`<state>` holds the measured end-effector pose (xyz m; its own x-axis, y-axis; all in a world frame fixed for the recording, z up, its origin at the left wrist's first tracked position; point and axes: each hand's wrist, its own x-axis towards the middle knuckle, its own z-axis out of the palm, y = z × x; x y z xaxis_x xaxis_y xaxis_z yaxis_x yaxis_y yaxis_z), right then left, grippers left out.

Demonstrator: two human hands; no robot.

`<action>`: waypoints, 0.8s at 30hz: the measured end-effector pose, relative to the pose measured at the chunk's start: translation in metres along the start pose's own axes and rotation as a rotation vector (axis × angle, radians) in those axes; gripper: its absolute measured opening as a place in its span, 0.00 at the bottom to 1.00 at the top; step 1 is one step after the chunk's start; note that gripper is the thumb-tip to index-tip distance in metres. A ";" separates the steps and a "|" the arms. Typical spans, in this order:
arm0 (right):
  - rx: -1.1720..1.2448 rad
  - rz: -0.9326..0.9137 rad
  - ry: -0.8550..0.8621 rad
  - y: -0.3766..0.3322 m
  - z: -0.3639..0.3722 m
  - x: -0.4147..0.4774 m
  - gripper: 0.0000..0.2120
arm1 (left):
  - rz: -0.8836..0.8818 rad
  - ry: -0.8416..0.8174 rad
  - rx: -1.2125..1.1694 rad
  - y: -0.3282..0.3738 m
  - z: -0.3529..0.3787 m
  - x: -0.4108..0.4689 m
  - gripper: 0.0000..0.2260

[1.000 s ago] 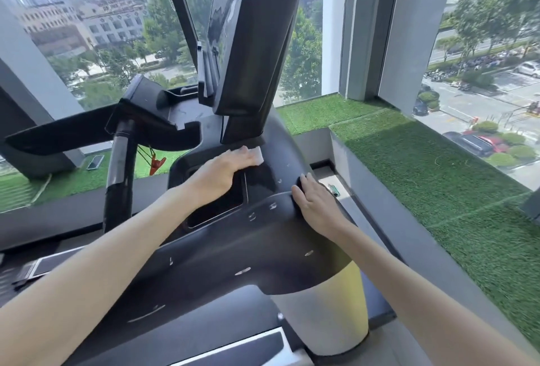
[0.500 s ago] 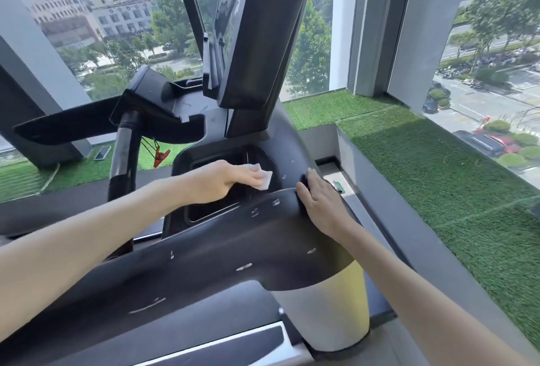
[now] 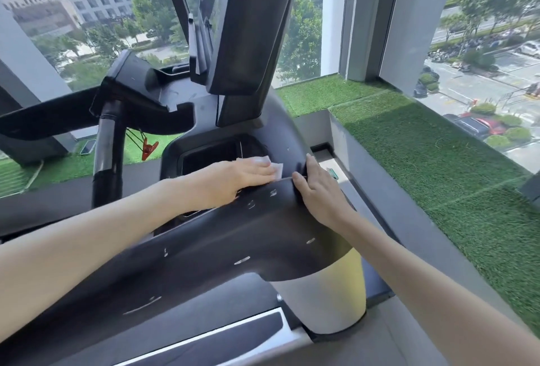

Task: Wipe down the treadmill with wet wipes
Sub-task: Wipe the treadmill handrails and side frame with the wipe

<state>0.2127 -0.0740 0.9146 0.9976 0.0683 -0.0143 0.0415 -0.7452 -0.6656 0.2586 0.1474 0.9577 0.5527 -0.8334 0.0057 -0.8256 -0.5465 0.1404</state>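
Left hand (image 3: pixel 233 180) flat on the treadmill console (image 3: pixel 222 243), fingers (image 3: pixel 257 171) straight and pressed together, palm down on the wet wipe (image 3: pixel 277 169). The wipe sits under the fingers on the console's upper right shoulder. One white corner sticks out past the fingertips toward the right hand, and a strip shows along the far side of the fingers. Right hand (image 3: pixel 320 190) is just beside it, apart from the wipe. Its fingers (image 3: pixel 311 167) are close together and laid along the console's right edge, with the thumb (image 3: pixel 299 178) on top at the raised seam (image 3: pixel 285 179). Can't tell whether the fingertips hook under the edge. Boundaries: the recessed pocket (image 3: pixel 210 155) opens right behind the left hand's knuckles, and the screen (image 3: pixel 248 29) and its post rise just beyond the wipe, so little room forward. To the right the console drops off into a narrow gap (image 3: pixel 359 190) against the grass-topped ledge (image 3: pixel 438 167). Open surface is toward the camera — a broad dark panel with scattered pale marks, running down-left under the left forearm. Pale column (image 3: pixel 330 292) stands under the console's right end. Far left: handlebar post (image 3: pixel 106 143), with a red clip (image 3: pixel 149 148) hanging beside it — well apart from both hands.
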 end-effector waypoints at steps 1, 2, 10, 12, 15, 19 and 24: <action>-0.006 0.002 0.009 -0.001 0.000 0.001 0.28 | -0.005 -0.011 -0.028 0.001 0.000 -0.005 0.35; -0.010 0.006 0.020 -0.002 0.000 0.001 0.28 | -0.003 -0.027 -0.076 0.001 -0.002 -0.003 0.35; -0.010 0.011 -0.002 0.004 0.002 0.000 0.29 | -0.175 0.052 -0.086 -0.003 -0.009 0.046 0.38; -0.026 0.010 -0.008 0.004 0.002 0.001 0.29 | -0.043 -0.056 -0.121 0.005 -0.003 0.042 0.37; -0.012 0.004 -0.014 0.004 0.000 0.002 0.28 | -0.170 0.047 -0.121 -0.009 -0.022 0.051 0.33; -0.008 0.003 -0.014 0.005 0.001 0.003 0.27 | -0.092 0.028 -0.074 0.002 -0.010 0.050 0.25; -0.003 -0.004 -0.001 0.006 0.001 0.004 0.26 | -0.202 0.046 -0.061 -0.008 -0.029 0.060 0.27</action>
<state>0.2164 -0.0779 0.9094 0.9973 0.0719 -0.0123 0.0456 -0.7468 -0.6635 0.3016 0.1038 0.9862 0.7121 -0.7019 0.0162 -0.6898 -0.6951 0.2028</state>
